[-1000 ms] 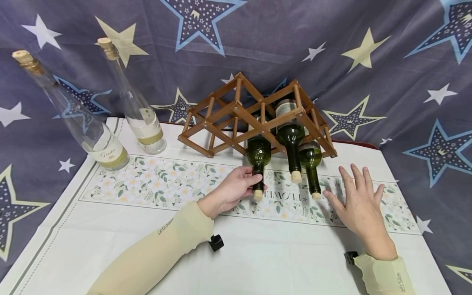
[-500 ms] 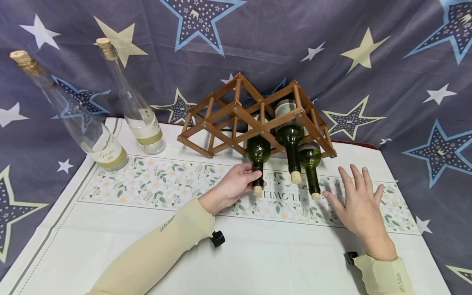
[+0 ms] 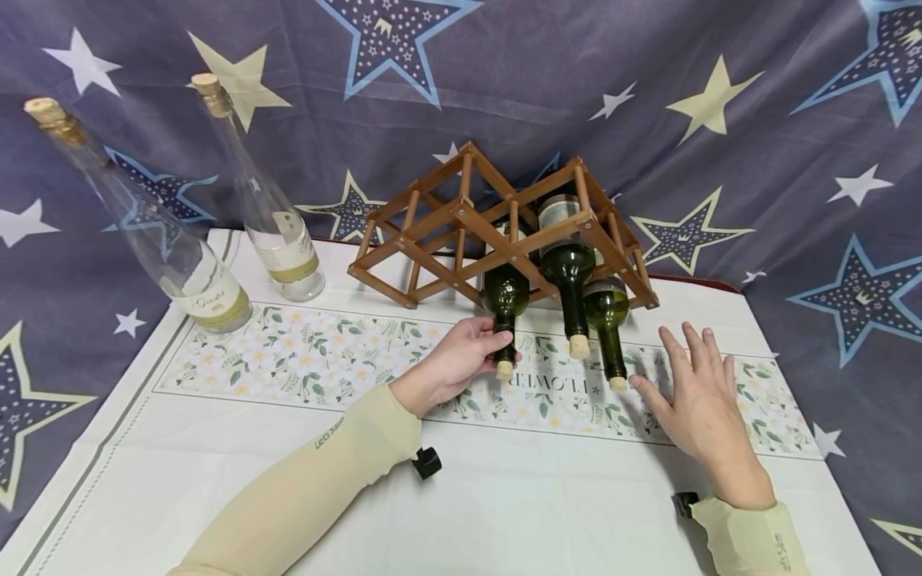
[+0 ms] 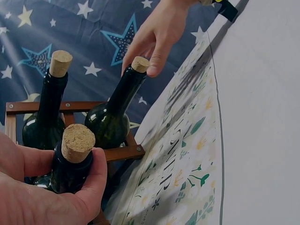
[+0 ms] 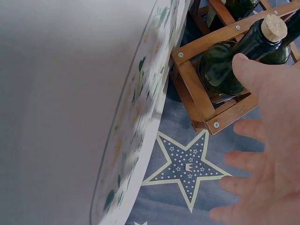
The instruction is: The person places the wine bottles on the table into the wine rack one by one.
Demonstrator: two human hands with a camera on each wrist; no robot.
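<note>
In the head view my left hand [image 3: 464, 358] grips the neck of a corked green wine bottle [image 3: 506, 294], whose body lies in a lower slot of the wooden wine rack [image 3: 461, 210]. Thumb and fingers wrap that neck just behind the cork [image 4: 78, 143] in the left wrist view. Two more green bottles rest in the rack with necks toward me: an upper one [image 3: 567, 268] and a lower right one [image 3: 607, 316]. My right hand [image 3: 702, 408] is spread, holding nothing, its thumb tip close to the lower right bottle's cork [image 3: 617, 383].
Two tall clear corked bottles, a nearer one [image 3: 209, 296] and a farther one [image 3: 284, 248], stand upright at the table's left. A floral printed strip [image 3: 324, 352] crosses the white tablecloth [image 3: 562, 496]. A star-patterned curtain [image 3: 504, 64] hangs close behind the rack.
The right hand's fingers have drawn slightly closer together. My left hand keeps its grip on the bottle neck, nearly still; bottles and rack stay in place.
</note>
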